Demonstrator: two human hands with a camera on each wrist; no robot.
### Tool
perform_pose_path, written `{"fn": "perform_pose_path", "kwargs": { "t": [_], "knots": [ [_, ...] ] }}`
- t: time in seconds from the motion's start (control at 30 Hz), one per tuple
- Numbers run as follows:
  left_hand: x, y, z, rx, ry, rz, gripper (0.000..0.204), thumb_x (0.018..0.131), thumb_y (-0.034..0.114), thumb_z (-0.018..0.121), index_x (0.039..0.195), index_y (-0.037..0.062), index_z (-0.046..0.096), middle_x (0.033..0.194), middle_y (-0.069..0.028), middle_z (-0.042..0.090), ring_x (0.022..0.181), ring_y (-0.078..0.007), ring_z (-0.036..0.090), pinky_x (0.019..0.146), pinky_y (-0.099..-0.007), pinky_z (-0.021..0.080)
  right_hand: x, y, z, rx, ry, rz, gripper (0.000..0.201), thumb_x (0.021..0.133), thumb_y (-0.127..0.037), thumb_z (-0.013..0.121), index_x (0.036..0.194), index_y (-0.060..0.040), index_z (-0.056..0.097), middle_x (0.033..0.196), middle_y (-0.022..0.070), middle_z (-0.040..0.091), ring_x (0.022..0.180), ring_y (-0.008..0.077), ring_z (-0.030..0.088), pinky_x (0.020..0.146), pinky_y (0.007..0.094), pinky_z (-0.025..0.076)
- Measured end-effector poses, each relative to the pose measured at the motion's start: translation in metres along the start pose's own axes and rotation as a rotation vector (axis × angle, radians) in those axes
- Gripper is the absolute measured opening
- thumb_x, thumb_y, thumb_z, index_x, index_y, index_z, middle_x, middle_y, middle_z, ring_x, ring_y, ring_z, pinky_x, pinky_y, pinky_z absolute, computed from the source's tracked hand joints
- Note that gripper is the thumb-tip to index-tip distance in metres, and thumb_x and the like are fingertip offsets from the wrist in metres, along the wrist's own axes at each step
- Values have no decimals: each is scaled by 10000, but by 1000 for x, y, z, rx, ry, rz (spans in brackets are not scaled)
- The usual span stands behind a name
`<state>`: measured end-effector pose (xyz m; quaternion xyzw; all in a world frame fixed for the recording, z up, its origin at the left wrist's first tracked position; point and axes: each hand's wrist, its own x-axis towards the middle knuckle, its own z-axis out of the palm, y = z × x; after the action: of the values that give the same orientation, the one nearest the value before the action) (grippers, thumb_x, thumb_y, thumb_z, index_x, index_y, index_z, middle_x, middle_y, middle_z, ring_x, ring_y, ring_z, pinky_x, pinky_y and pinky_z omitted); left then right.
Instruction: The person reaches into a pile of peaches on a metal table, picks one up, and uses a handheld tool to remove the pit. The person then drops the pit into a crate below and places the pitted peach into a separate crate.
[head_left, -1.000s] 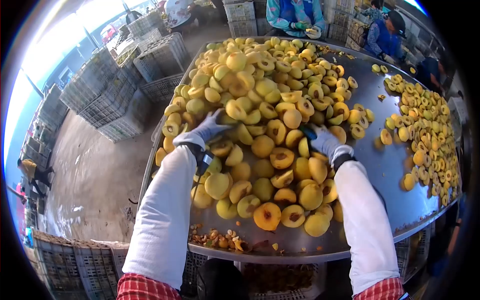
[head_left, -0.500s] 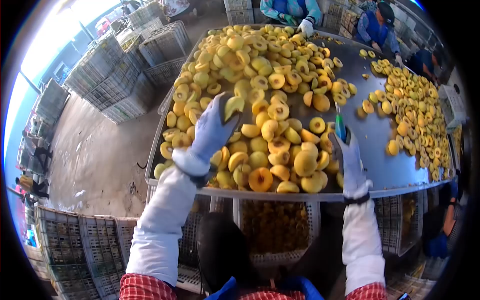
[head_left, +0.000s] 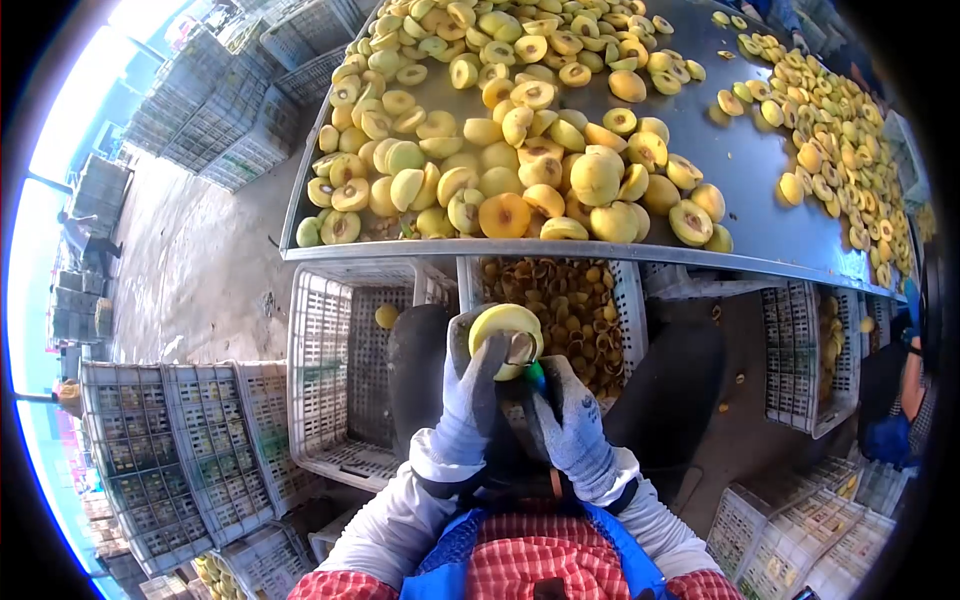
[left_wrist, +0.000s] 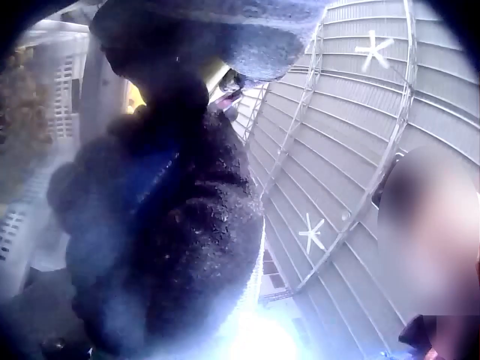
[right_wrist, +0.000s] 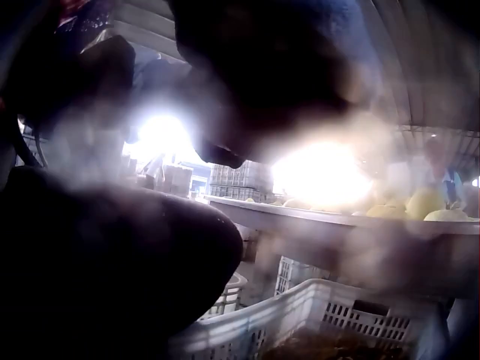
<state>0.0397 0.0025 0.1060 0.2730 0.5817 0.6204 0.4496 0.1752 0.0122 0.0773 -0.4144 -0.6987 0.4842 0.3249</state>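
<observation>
In the head view my gloved left hand (head_left: 465, 390) holds a yellow peach half (head_left: 492, 320) over my lap, cut face toward the right hand. My gloved right hand (head_left: 578, 432) grips a small tool with a green handle (head_left: 537, 377), its working end at the brown pit in the middle of the peach half. The tool's tip is hidden by the fruit and the left thumb. Dark, blurred glove fingers (left_wrist: 172, 217) fill much of the left wrist view. A heap of peach halves (head_left: 595, 180) lies on the metal table (head_left: 750, 185) beyond the hands.
Below the table's front edge stands a white crate (head_left: 632, 310) with brown and yellow pieces inside. Left of it is another crate (head_left: 318, 310) with one fruit. Stacked crates (head_left: 160, 440) stand at the left. More peach halves (head_left: 840, 160) lie at the table's right side.
Both hands have drawn back from the heap to above my lap, the left bringing a peach half, the right the green-handled tool. They have come together, and the head view has tilted down.
</observation>
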Motion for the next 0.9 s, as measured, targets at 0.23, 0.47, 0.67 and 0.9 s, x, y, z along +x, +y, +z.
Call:
{"fn": "perform_pose_path", "kwargs": {
  "t": [0.23, 0.47, 0.67, 0.9],
  "knots": [
    [-15, -20, 7, 28, 102, -56, 283, 908, 236, 601, 1087, 30, 528, 984, -74, 585, 893, -127, 554, 811, -253, 463, -18, -3, -4, -159, 35, 44, 238, 849, -158, 580, 1015, -4, 508, 762, 233, 580, 732, 423, 588, 609, 451, 460],
    [-23, -27, 9, 55, 122, 108, 340, 916, 220, 599, 1171, 6, 531, 1055, -84, 597, 951, -141, 571, 837, -267, 470, -26, -9, 5, -50, 110, -47, 215, 888, -176, 550, 1001, 4, 517, 796, 252, 597, 735, 421, 592, 621, 447, 464],
    [-17, -29, -2, 124, -75, 159, 358, 922, 227, 573, 1179, -17, 529, 1087, -95, 594, 967, -150, 566, 860, -276, 459, -29, 4, -3, 1110, -402, 534, 306, 937, -315, 498, 951, -11, 528, 683, 122, 546, 546, 252, 528, 486, 329, 437],
    [-13, -36, -19, -48, -346, -162, 334, 947, 301, 515, 1114, 16, 562, 913, -48, 601, 816, -107, 542, 729, -244, 452, -36, 6, 22, 2274, -788, 782, 458, 957, -511, 394, 822, -78, 461, 547, -9, 399, 393, 70, 395, 332, 210, 332]
  ]
}}
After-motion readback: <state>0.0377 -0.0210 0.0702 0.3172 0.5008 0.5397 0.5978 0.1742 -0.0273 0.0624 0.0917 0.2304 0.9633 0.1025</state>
